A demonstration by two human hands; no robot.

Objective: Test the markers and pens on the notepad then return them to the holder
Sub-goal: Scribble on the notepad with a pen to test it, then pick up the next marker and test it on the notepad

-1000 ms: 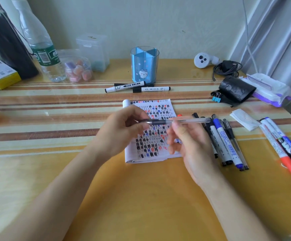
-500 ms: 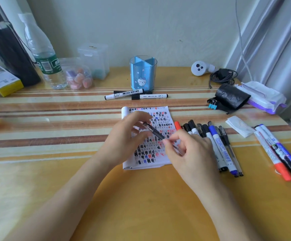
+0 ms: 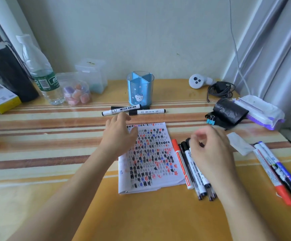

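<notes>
The notepad [image 3: 151, 153], covered in black, red and blue test marks, lies mid-table. My left hand [image 3: 118, 136] hovers over its upper left corner with fingers stretched and nothing in it. My right hand [image 3: 210, 153] is blurred, its fingers curled above a row of pens and markers just right of the pad, led by a red marker [image 3: 182, 164]; a dark bit shows at its fingertips, unclear whether held. The blue pen holder [image 3: 140, 89] stands behind the pad. Two black-capped white markers [image 3: 121, 110] [image 3: 148, 111] lie in front of it. Three more markers [image 3: 278, 173] lie far right.
At the back left stand a dark flask [image 3: 7, 72], a water bottle [image 3: 42, 75] and plastic boxes [image 3: 77, 91]. A black roll with blue clips [image 3: 229, 113], a wipes pack [image 3: 262, 112], a cable [image 3: 221, 88] and a folded tissue [image 3: 240, 143] sit on the right.
Both hands held a clear pen over the notepad. They have separated: my left hand moved up toward the markers by the holder, my right moved right over the row of pens.
</notes>
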